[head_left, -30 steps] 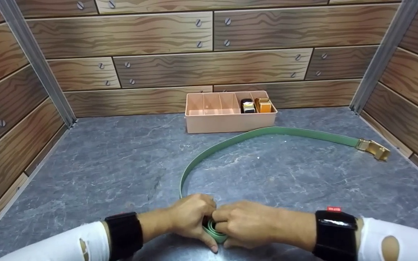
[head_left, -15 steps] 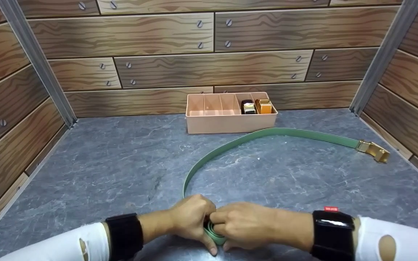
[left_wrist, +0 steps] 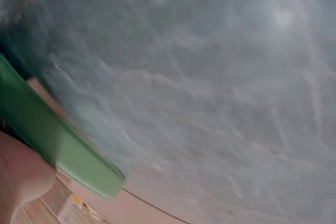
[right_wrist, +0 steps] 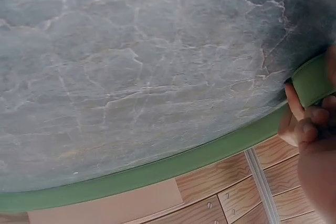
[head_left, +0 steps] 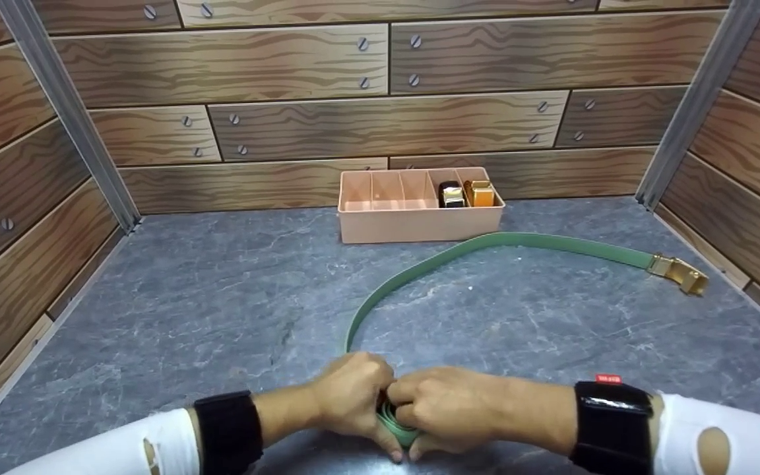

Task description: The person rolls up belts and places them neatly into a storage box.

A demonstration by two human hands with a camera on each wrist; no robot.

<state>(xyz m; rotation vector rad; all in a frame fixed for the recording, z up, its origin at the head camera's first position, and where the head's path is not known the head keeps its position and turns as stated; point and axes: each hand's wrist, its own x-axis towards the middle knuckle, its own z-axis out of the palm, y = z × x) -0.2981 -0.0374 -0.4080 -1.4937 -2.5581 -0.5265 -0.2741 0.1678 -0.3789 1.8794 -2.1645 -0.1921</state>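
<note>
A green belt (head_left: 419, 264) curves over the tabletop in the head view, its gold buckle (head_left: 680, 274) lying far off to the right. The near end of the belt is wound into a coil (head_left: 398, 432) between both hands. My left hand (head_left: 353, 396) grips the coil's left side, its thumb along the front. From the other side my right hand (head_left: 449, 404) holds it with curled fingers that hide much of the winding. In the left wrist view the green strap (left_wrist: 68, 145) shows beside a finger; the right wrist view shows its long run (right_wrist: 157, 169) leading to the fingers.
Behind the belt, against the wall, stands a pink divided box (head_left: 406, 227). In its right compartments sit a dark rolled belt (head_left: 451, 194) with a shiny buckle and an orange one (head_left: 481, 194). Wood-patterned walls (head_left: 301, 59) enclose the grey marbled tabletop (head_left: 208, 297).
The near part of the loose strap has shifted right, towards the hands' middle. Both hands keep hold of the coil in nearly the same spot. The buckle and box stay put.
</note>
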